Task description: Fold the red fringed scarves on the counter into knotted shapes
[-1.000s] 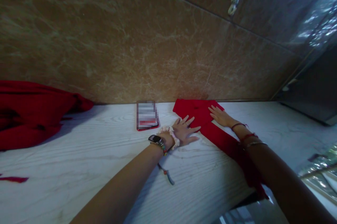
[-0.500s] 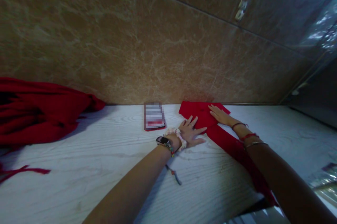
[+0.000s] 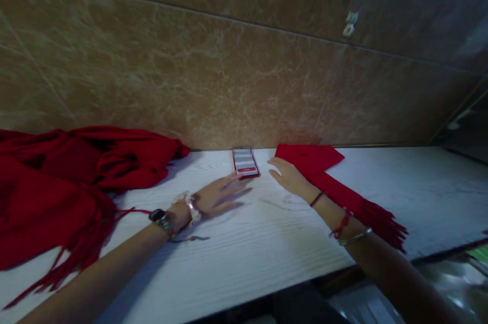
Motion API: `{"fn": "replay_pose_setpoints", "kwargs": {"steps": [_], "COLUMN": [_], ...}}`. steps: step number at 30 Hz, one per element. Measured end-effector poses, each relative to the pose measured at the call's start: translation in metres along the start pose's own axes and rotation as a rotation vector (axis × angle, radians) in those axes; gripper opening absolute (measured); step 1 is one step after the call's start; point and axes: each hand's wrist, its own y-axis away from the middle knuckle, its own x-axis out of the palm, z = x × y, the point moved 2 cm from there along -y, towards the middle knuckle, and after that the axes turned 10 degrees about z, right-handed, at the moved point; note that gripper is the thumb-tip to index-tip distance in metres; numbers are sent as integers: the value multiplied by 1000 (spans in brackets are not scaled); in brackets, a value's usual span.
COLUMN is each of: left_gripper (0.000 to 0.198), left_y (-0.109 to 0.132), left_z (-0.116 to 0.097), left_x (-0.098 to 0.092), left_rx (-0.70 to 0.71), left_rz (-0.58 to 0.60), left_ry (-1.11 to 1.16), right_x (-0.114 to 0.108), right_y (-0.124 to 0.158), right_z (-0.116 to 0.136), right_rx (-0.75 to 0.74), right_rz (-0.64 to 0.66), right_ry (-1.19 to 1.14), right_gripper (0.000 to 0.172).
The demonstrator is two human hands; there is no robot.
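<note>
My left hand (image 3: 217,195) lies over the white wood-grain table (image 3: 244,243) with its fingers stretched out flat, just left of a red-cased phone (image 3: 245,162) that rests by the wall. It holds nothing. My right hand (image 3: 286,175) is open too, palm down, right of the phone and at the left edge of a folded red scarf (image 3: 331,182). The scarf's fringed end (image 3: 385,225) trails toward the table's front edge. Watch and bracelets sit on both wrists.
A heap of red fringed scarves (image 3: 64,182) covers the table's left side, tassels spilling toward the front. A brown marble wall (image 3: 229,75) stands right behind the table. The table's front edge (image 3: 305,276) runs across the lower right, with dim clutter below.
Both hands came off the folded scarf and moved left toward the phone. The view swung left, so more of the red heap shows.
</note>
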Motion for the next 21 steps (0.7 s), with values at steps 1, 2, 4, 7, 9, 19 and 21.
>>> {"fn": "replay_pose_setpoints", "kwargs": {"steps": [1,2,4,7,9,19,21], "left_gripper": [49,51,54,56,53,46,43], "left_y": [17,31,48,51,48,46,49], "left_z": [12,21,35,40,38,30,28], "left_x": [-5,-9,-13,-9,-5,-4,-10], "left_rx": [-121,-231,-415,-561,-597,-634,-625], "left_rz": [-35,-61,-61,47,106,106,102], "left_ry": [-8,-18,-40,-63,-81,-104,-128], "right_x": [8,15,24,25,23,23,22], "right_y": [-2,-4,-5,0,5,13,11], "right_z": [13,24,37,37,31,29,32], "right_rx": [-14,-22,-29,-33,-36,-95,-122], "right_rz": [-22,-49,-109,-165,-143,69,58], "right_ry": [-10,-18,-26,-38,-42,12,15], "right_gripper": [38,39,40,41,41,41,39]}}
